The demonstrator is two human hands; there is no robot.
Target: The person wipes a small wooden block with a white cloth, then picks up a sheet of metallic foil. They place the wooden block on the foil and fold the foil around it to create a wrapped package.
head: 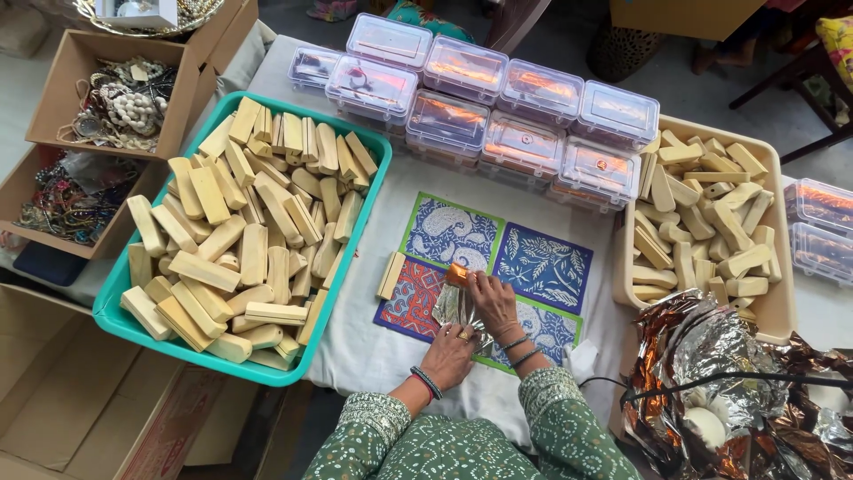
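My left hand (449, 354) presses down on a sheet of shiny silver foil (451, 307) lying on patterned printed cloth squares (542, 267). My right hand (491, 298) pinches the foil around a small copper-coloured wrapped piece (458, 274) at its far end. A bare wooden block (390, 275) lies just left of the foil on the white cloth. Both wrists wear bangles, and green patterned sleeves cover my forearms.
A teal tray (120, 313) heaped with wooden blocks sits at the left. A beige tray (775, 302) of similar blocks sits at the right. Several clear lidded plastic boxes (524, 147) line the back. Crumpled foil (711, 373) piles at the lower right. Cardboard boxes of beads (115, 98) stand far left.
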